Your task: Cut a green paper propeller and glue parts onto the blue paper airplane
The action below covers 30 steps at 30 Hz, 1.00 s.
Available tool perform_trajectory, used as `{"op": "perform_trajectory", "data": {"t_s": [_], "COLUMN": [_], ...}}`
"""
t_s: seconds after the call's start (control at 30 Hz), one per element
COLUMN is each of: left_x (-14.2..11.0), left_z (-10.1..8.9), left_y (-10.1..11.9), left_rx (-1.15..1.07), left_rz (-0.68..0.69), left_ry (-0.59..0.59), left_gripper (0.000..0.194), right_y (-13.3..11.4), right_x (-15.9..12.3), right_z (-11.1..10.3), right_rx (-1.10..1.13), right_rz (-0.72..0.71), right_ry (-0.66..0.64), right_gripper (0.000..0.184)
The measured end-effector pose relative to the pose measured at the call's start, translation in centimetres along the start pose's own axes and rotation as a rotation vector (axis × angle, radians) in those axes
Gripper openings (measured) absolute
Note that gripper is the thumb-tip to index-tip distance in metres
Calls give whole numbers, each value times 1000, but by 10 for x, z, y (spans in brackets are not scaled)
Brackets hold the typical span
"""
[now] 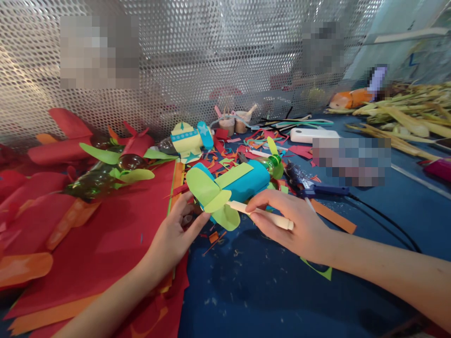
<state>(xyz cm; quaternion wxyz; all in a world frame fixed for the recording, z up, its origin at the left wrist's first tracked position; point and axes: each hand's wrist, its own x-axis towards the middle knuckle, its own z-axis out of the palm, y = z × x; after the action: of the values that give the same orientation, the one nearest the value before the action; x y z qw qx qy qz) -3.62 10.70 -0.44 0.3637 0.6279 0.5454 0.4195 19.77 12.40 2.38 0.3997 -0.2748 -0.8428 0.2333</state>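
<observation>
A toy airplane (244,180), made from a green plastic bottle wrapped in blue paper, is in the middle of the head view. Light green paper pieces (211,195) form its tail, and its green bottle neck points away to the right. My left hand (183,223) grips the tail end from the left and below; some fingertips are hidden behind the paper. Between thumb and fingers, my right hand (282,216) pinches a cream-coloured pen (262,215). Its tip touches or nearly touches the lower tail paper.
Red paper sheets (141,220) lie at left, beside several finished red and green bottle planes. A yellow plane (186,139) stands behind. Paper scraps cover the blue table's middle. At right is a glue gun (310,185) with a black cord; dried stalks (405,117) lie beyond.
</observation>
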Motion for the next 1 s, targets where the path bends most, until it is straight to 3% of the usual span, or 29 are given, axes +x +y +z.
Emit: {"op": "perform_trajectory", "data": {"t_s": [1.0], "left_x": [1], "left_z": [-1], "left_y": [-1], "left_rx": [17], "left_rz": [7], "left_ry": [5], "left_gripper": [46], "right_y": [-1], "right_x": [-1], "right_z": [0], "right_rx": [24], "right_rz": [-4], "right_ry": [-1], "right_gripper": [6]}}
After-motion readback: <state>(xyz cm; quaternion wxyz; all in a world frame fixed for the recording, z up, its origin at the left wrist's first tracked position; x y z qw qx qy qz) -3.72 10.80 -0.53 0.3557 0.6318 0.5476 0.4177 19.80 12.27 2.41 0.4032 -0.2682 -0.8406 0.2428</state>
